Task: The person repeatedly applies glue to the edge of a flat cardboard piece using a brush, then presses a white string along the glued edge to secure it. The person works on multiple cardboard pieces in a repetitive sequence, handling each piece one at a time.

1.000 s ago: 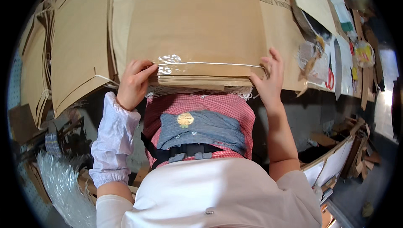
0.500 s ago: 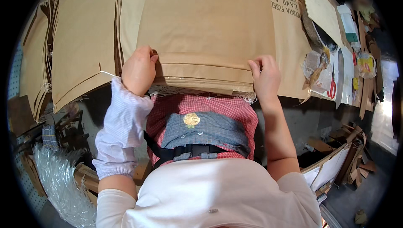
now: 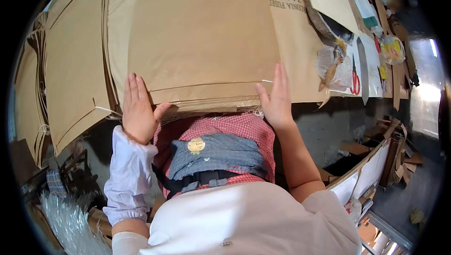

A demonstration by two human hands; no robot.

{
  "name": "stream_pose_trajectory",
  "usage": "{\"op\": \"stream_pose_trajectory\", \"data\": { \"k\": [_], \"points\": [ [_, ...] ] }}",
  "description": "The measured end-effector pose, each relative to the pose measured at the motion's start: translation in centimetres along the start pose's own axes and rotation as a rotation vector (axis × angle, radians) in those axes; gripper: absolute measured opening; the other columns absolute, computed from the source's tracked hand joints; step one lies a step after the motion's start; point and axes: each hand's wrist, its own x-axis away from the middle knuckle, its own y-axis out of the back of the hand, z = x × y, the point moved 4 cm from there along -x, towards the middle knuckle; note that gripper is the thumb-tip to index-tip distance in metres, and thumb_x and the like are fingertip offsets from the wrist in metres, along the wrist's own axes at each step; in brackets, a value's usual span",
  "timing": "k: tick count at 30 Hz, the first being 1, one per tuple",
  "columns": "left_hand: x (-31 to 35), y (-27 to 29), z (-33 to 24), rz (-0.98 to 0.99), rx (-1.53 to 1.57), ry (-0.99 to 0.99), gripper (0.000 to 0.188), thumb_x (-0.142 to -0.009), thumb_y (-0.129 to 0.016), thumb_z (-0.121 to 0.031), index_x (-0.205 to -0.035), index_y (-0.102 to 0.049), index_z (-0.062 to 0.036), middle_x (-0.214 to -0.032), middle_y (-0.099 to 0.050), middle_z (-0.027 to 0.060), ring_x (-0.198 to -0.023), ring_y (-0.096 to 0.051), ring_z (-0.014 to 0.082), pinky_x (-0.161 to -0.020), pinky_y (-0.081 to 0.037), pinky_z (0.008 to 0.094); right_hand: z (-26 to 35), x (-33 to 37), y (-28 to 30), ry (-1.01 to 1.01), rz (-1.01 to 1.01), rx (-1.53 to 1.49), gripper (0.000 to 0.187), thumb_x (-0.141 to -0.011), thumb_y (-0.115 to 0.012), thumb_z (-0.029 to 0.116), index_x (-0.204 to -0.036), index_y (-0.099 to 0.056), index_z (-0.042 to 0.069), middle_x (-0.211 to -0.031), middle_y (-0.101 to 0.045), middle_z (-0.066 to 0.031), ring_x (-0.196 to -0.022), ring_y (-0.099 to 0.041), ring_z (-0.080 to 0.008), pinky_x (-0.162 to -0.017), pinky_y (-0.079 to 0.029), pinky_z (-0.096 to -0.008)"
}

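Moved since earlier frame: L hand (image 3: 141, 117) & R hand (image 3: 278, 100), from curled pinching along the folded strip (image 3: 204, 92) to lying out flat, palms down. Now seeing L at near left corner of the top brown paper sheet (image 3: 202, 34), R at near right corner, w/ forearms (image 3: 298, 156) coming in from below. Fingers (image 3: 134, 88) straight on both hands, pointing away from torso, w/ thumbs held out inward, gripping nothing. Can't tell how hard pressing, if at all.

Location of sheet: atop a paper stack (image 3: 211, 104), directly in front of red checked apron (image 3: 218, 123), w/ strip running along near edge btwn the hands. Also visible: short bit of white string (image 3: 267, 81) just beside R thumb. Further R: red-handled scissors (image 3: 355, 83) & long grey blade (image 3: 362, 69), both well apart from hands. To L: more brown paper piles (image 3: 77, 74).

To do this step well, prob. best to keep palms level & press evenly, same weight L & R, so as not to skew the strip. Smooth from middle outward, creasing fully at both corners. Mind the string, esp. near R thumb, to avoid a lump. Keep layers squared up at near edge.
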Motion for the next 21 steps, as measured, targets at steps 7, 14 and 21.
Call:
{"op": "stream_pose_trajectory", "data": {
  "k": [7, 14, 21],
  "points": [
    [0.0, -0.4, -0.8, -0.002, -0.022, 0.0, 0.094, -0.08, -0.061, -0.05, -0.137, -0.022, 0.014, -0.145, -0.02, 0.0317, -0.136, -0.018, 0.0431, -0.112, -0.02, 0.0437, -1.3, -1.0, 0.7, -0.203, -0.126, -0.01, 0.036, -0.078, -0.069, 0.017, -0.104, -0.055, -0.004, -0.106, -0.054, -0.0189, -0.101, -0.052, -0.0348, -0.088, -0.041, -0.0414],
    [0.1, -0.8, 0.6, -0.11, 0.124, -0.026, 0.088, -0.082, -0.063, -0.046, -0.134, -0.027, 0.0151, -0.143, -0.024, 0.0319, -0.135, -0.022, 0.0423, -0.111, -0.022, 0.0439, -1.0, -1.6, 0.4, -0.15, -0.123, -0.243, 0.026, -0.081, -0.062, 0.005, -0.105, -0.056, -0.002, -0.107, -0.058, -0.0164, -0.1, -0.055, -0.0323, -0.087, -0.044, -0.0358],
    [1.4, 1.6, 2.9, 0.096, 1.444, 0.546, 0.026, -0.087, -0.062, -0.008, -0.111, -0.057, -0.0006, -0.073, -0.055, -0.0032, -0.06, -0.048, 0.0042, -0.051, -0.041, 0.0188, -3.9, -1.5, 7.0, -0.467, 0.247, -1.228, 0.043, -0.083, -0.047, -0.002, -0.126, -0.044, -0.007, -0.123, -0.055, -0.0153, -0.113, -0.053, -0.02, -0.093, -0.043, -0.0308]
  ]
}}
